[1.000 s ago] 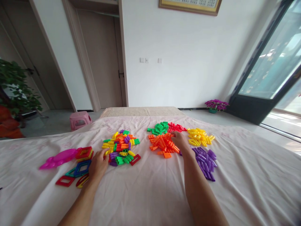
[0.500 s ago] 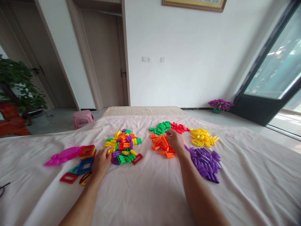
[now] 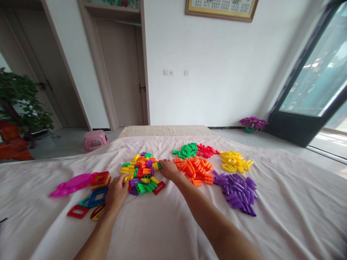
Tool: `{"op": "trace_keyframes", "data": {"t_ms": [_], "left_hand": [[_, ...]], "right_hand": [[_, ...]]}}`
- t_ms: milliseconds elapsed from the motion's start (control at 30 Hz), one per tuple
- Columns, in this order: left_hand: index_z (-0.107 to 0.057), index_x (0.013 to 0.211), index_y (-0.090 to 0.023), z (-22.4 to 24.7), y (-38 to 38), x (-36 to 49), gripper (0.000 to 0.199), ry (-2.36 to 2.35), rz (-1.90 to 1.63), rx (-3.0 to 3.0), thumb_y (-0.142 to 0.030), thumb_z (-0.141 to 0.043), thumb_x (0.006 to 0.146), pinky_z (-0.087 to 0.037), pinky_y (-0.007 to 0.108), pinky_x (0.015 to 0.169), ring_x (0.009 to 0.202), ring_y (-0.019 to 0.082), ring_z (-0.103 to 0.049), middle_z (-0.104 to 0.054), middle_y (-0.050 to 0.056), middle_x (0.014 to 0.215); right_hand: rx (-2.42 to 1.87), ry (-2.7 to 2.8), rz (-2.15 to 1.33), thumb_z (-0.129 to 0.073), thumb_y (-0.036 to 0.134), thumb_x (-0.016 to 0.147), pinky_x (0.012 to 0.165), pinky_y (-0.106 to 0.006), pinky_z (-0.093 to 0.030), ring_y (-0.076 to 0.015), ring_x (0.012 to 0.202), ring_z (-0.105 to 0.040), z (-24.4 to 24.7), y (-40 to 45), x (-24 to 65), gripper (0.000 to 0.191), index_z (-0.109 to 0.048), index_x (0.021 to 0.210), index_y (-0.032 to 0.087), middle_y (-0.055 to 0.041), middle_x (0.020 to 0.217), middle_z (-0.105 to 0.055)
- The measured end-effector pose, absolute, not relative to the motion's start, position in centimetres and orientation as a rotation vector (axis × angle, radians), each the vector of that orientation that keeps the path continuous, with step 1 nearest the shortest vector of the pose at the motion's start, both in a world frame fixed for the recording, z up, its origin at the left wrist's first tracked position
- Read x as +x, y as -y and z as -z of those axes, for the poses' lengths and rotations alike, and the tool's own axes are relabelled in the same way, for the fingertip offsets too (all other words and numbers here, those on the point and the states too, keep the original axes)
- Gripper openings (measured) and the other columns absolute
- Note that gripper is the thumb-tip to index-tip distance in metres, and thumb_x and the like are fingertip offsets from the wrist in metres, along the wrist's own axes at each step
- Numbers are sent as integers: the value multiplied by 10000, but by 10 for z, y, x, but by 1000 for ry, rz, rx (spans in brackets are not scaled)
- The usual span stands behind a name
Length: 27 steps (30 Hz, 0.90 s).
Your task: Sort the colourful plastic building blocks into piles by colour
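Left hand (image 3: 117,189): at the near left edge of the mixed heap, fingers bent and touching yellow pieces there; whether they grip one, I cannot tell.
Right hand (image 3: 170,169): reaches across to the right edge of the same heap, fingers down beside yellow and green pieces; they are partly hidden, so I cannot tell whether they are closed on anything.
Mixed heap (image 3: 142,171): small tubular plastic pieces in yellow, orange, purple, green and red, lying between the two hands; some green ones show open round ends.
Red plastic open frame (image 3: 155,191): at the heap's near right corner.
Sorted piles: to the right of the heap, orange plastic tubes (image 3: 195,169) nearest the right hand, green plastic tubes (image 3: 187,150) and red plastic tubes (image 3: 206,150) behind them, yellow plastic tubes (image 3: 235,161) farther right, purple plastic tubes (image 3: 240,191) in front of the yellow.
Left of the left hand: a flat, rounded magenta plastic piece (image 3: 78,182), a stack of red and yellow square frames (image 3: 94,179), a blue square frame (image 3: 91,198) and another red frame (image 3: 71,211).
Cloth (image 3: 151,224): pale pink, wrinkled, under every heap and frame; the pieces lie loose on it.
Green pot (image 3: 248,130): on the floor by the wall, with bright purple flowers (image 3: 253,123) standing in it.
Stool (image 3: 95,141): pink plastic, on the floor beyond the cloth's left side.
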<state>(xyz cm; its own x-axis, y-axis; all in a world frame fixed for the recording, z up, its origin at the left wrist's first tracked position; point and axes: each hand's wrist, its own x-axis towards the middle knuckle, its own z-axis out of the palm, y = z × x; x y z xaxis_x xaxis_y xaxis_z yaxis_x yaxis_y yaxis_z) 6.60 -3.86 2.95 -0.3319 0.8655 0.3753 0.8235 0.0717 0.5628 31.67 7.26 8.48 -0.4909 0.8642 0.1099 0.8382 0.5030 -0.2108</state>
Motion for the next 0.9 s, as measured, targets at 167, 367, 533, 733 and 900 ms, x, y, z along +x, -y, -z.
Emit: {"op": "trace_keyframes", "data": {"t_ms": [167,367,533,733,900], "left_hand": [[-647,1184,-214,-30,38,65,379,-2252,-1126,1793,-289,-436,878,-440,356,1021,1141,225,-602,-668,85,1186],[-640,1201,-210,-26,36,64,394,-2245,-1118,1790,-295,-429,879,-434,362,1031,1147,226,-598,-663,87,1196],[-641,1191,-216,-27,35,64,386,-2245,-1113,1771,-290,-435,873,-433,355,1029,1149,222,-598,-663,81,1188],[-631,1195,-227,-29,36,65,374,-2247,-1119,1753,-277,-431,883,-437,359,1024,1164,225,-588,-651,81,1201],[-620,1186,-217,-29,36,67,355,-2241,-1138,1798,-245,-437,884,-433,364,1040,1150,221,-595,-658,82,1199]], "right_hand": [[-1551,2502,-136,-609,357,840,796,-321,-475,-278,1024,-631,-88,-71,320,350,-682,1088,120,-183,1133,-641],[-1621,2304,-129,-664,294,783,757,-266,-466,-224,977,-640,-108,-89,347,381,-661,1143,169,-126,1179,-618],[-1807,2088,-112,-656,215,801,809,-238,-455,-202,1009,-628,-134,-127,385,419,-637,1217,166,-131,1207,-608],[-1846,1979,-73,-561,177,849,883,-255,-443,-219,1095,-612,-143,-140,410,475,-585,1322,157,-139,1289,-585],[-1654,2056,-152,-525,154,859,891,-255,-434,-204,1079,-619,-130,-114,394,374,-673,1201,181,-93,1193,-668]]}}
